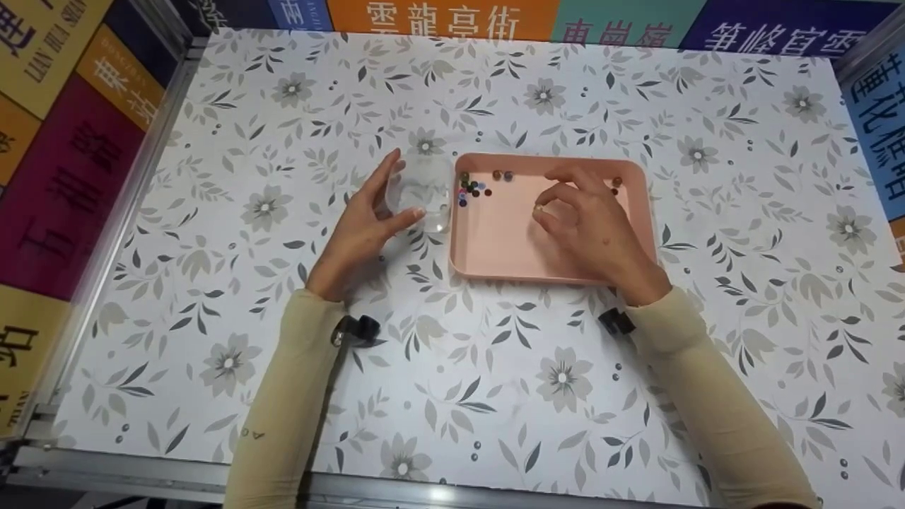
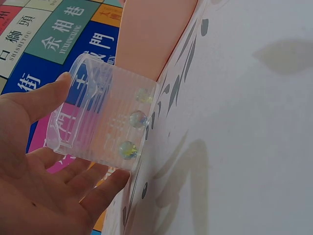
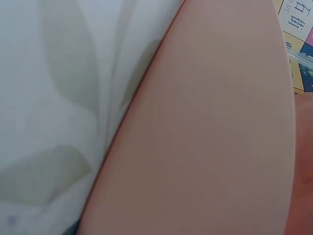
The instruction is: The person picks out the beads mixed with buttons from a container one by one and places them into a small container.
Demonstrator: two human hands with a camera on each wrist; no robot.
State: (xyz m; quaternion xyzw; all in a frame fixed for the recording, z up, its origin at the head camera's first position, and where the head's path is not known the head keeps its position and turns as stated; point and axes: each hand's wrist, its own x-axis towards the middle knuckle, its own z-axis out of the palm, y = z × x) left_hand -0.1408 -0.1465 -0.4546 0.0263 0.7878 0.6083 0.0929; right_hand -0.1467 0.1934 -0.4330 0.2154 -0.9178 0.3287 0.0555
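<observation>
Head view: right hand (image 1: pixel 590 226) over the pink tray (image 1: pixel 495 247), fingertips pinching a small bead — clear plastic cup (image 1: pixel 421 192) lies to its left, just beside the tray's rim, cradled by the left hand (image 1: pixel 360 230), three marbles (image 2: pixel 137 118) already inside.

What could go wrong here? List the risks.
1. The left hand holds the clear cup tilted; the three marbles inside could roll out.
2. The right hand pinches one marble over the pink tray; if it slips, it may bounce off.
</observation>
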